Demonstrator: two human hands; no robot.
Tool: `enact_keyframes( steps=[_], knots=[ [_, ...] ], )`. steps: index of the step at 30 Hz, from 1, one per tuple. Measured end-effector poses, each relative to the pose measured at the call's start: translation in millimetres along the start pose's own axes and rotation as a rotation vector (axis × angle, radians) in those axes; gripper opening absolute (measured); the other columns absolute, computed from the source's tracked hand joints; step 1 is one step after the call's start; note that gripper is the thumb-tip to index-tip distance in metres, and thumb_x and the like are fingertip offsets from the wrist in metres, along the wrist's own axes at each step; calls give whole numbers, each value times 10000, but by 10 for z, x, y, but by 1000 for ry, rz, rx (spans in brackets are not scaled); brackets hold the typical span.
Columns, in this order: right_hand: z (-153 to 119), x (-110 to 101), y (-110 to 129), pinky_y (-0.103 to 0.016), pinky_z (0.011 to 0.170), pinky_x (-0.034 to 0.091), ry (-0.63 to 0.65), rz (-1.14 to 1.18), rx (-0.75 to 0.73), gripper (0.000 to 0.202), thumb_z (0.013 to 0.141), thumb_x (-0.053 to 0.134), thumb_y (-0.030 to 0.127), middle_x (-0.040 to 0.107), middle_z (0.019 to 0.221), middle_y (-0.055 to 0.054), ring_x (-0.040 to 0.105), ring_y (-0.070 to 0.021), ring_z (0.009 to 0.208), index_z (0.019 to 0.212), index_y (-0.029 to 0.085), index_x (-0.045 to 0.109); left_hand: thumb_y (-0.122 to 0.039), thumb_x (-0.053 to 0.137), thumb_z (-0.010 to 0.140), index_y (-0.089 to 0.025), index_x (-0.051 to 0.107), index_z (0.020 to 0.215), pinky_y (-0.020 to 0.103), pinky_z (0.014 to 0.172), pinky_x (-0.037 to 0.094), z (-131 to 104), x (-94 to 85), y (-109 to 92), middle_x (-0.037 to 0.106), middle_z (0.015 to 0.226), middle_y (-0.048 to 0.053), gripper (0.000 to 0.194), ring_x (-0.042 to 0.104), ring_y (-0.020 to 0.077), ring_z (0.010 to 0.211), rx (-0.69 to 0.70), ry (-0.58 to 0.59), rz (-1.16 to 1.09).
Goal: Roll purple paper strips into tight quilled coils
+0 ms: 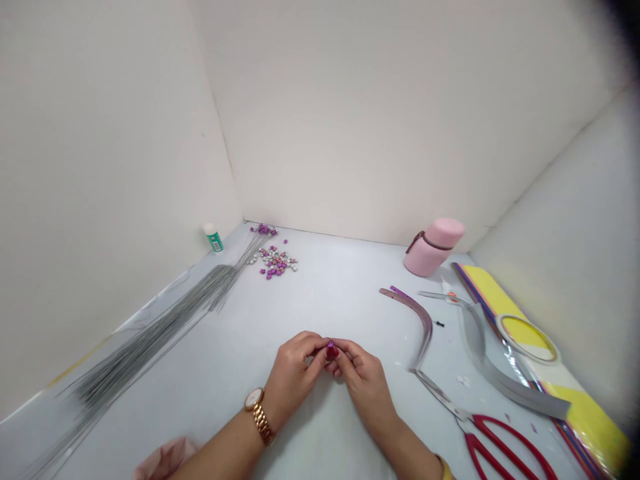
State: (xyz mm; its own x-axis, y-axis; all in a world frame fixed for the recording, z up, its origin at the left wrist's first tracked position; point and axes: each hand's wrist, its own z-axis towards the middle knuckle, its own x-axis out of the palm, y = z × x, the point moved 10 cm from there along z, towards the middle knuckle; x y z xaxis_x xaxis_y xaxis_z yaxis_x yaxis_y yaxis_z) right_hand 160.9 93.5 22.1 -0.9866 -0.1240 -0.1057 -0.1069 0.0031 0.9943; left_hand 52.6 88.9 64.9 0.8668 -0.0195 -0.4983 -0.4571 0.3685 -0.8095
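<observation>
My left hand [295, 365] and my right hand [364, 375] meet at the front middle of the table. Their thumbs and forefingers pinch a small purple paper star [331, 345], mostly hidden by the fingertips. Dark red nails show right below it. A gold watch is on my left wrist. Farther back on the left lies a pile of small folded paper stars [277, 262] in purple, silver and pinkish tones. To the right of my hands lie curved purple and silver paper strips [423, 319].
Red-handled scissors [493, 437] lie at the right front. Grey wires [165, 333] run along the left, with purple stars at their far tips. A glue stick [213, 238], pink flask [434, 247], tape roll [529, 339], silver ribbon [515, 387] and yellow sheets [583, 407] stand or lie around.
</observation>
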Motion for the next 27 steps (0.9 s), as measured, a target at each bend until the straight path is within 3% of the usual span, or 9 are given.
enact_keyframes(
  steps=[6, 18, 24, 27],
  knots=[
    [8, 41, 51, -271, 587, 482, 59, -15, -33, 249, 823, 472, 321, 666, 724, -40, 594, -163, 617, 963, 184, 626, -167, 473, 816, -158, 612, 863, 257, 662, 474, -19, -20, -8, 628, 792, 58, 146, 575, 137, 719, 19, -33, 7],
    [-1, 36, 52, -270, 587, 474, 52, 5, -29, 250, 834, 458, 300, 654, 714, -39, 581, -162, 618, 988, 182, 615, -173, 487, 803, -168, 618, 850, 251, 638, 499, -12, -34, 8, 632, 787, 54, 139, 587, 137, 713, -12, -43, -55],
    [-25, 44, 136, -268, 584, 480, 59, -118, -103, 242, 846, 432, 268, 642, 703, -35, 576, -164, 617, 997, 194, 607, -165, 514, 773, -162, 607, 775, 241, 612, 498, -18, -13, 50, 622, 742, 42, 93, 579, 128, 662, -49, -46, -49],
    [-49, 36, 159, -286, 610, 496, 35, -198, -130, 247, 847, 419, 256, 665, 801, -58, 599, -181, 671, 999, 200, 606, -135, 522, 749, -162, 596, 710, 246, 606, 487, -26, -27, 20, 617, 704, 37, 88, 571, 130, 640, -29, -74, -29]
  ],
)
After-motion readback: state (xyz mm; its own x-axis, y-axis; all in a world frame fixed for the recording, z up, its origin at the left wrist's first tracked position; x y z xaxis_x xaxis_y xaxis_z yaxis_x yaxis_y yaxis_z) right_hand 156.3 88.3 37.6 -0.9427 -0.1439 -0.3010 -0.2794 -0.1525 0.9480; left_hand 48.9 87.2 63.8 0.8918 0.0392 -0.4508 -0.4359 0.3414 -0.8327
